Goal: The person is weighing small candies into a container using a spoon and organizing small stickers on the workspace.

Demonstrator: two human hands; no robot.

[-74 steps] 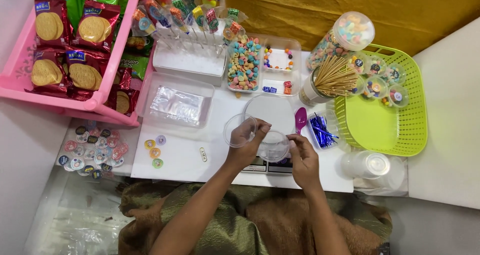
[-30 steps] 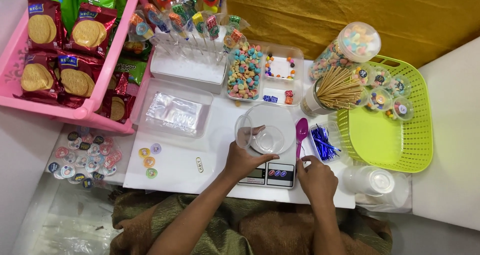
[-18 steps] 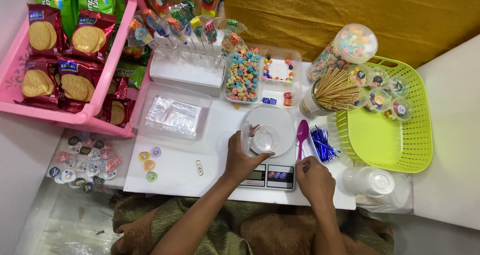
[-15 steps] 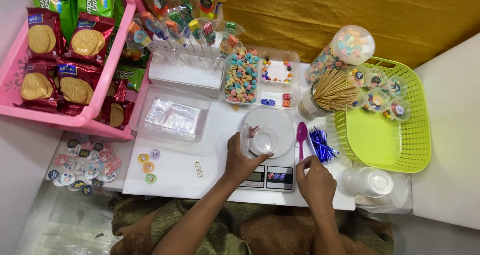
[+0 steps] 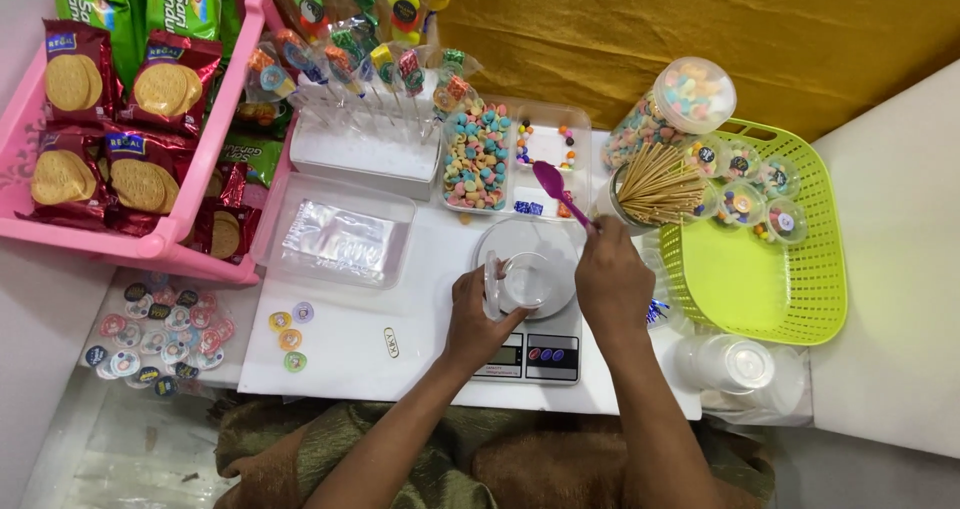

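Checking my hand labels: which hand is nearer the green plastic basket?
Right. The right hand, holding a purple plastic spoon, sits just beside the green plastic basket; the left hand grips a small clear cup farther away.

Bare tabletop (image 5: pixel 350 344) left — skewers (image 5: pixel 655 181) right

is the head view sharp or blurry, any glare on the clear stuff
Head view: evenly lit and mostly sharp, with soft shadows only. The clear cup on the scale under the left hand looks washed out against the white platform. The plastic bags in the clear tray catch pale glare. The right hand with the purple spoon is slightly soft.
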